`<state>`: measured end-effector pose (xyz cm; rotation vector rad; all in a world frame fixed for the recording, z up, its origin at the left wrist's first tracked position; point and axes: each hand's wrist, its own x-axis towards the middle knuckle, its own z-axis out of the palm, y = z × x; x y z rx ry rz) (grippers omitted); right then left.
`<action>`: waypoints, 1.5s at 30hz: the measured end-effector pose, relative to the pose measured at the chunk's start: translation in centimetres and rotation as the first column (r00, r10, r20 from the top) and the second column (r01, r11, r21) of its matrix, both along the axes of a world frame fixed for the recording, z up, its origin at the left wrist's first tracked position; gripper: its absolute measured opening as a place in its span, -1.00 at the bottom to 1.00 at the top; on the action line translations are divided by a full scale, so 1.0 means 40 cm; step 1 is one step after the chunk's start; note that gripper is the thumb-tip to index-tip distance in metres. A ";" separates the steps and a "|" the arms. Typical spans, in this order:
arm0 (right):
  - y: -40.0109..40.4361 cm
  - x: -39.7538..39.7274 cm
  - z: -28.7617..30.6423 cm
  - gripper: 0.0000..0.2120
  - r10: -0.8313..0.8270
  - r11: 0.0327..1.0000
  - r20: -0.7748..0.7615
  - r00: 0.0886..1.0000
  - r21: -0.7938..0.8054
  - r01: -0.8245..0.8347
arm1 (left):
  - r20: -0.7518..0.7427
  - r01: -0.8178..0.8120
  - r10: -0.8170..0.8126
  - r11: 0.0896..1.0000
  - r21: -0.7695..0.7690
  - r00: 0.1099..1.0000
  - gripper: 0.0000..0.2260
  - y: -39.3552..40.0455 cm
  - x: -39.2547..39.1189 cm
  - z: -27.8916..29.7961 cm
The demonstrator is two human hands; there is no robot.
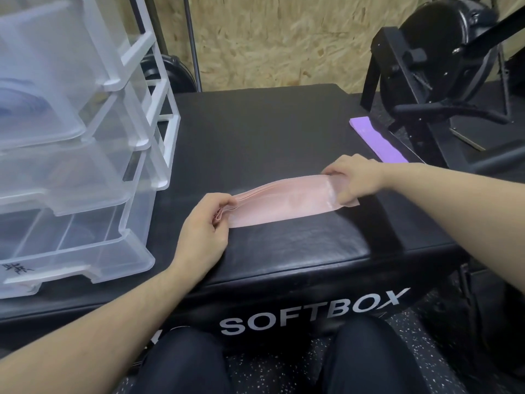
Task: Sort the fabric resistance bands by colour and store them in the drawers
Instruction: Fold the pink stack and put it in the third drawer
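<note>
I am seeing the translucent plastic drawer unit running off the left edge, its frosted walls blurring the contents.

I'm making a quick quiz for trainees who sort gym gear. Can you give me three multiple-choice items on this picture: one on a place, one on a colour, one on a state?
1. Where does the purple band lie?
A. On the box's far right edge
B. In the bottom drawer
C. On the floor

2. What colour is the held band?
A. Green
B. Pink
C. Black

3. How is the pink band held?
A. By one hand
B. By no hand
C. By both hands, one at each end

Key: 1 A, it rests flat on the black box. 2 B, the fabric is pale pink. 3 C, the left hand and right hand pinch opposite ends.
</note>
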<state>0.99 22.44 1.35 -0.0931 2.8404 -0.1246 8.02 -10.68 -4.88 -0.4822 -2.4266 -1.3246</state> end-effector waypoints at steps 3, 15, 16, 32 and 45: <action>0.009 0.002 -0.008 -0.60 -0.002 0.999 -0.066 0.998 -0.047 -0.001 | 0.031 -0.013 0.013 1.000 0.026 0.999 -0.55 0.000 0.004 0.002; 0.011 0.183 -0.002 -0.89 -0.206 0.779 -0.303 0.931 -0.626 -0.031 | 0.050 -0.146 0.140 0.978 0.147 0.989 -0.71 -0.002 0.014 0.023; 0.014 0.197 -0.006 -0.89 -0.222 0.755 -0.316 0.922 -0.655 -0.042 | 0.067 -0.151 0.142 0.976 0.156 0.988 -0.72 -0.003 0.016 0.024; -0.014 0.214 -0.106 -0.74 -0.471 0.535 -0.200 0.859 -0.839 0.098 | 0.177 -0.113 0.088 0.984 0.136 0.980 -0.68 -0.006 0.010 0.019; -0.021 0.213 -0.093 -0.88 -0.513 0.450 -0.058 0.857 -0.868 0.210 | 0.181 -0.145 0.113 0.974 0.174 0.977 -0.72 -0.005 0.014 0.022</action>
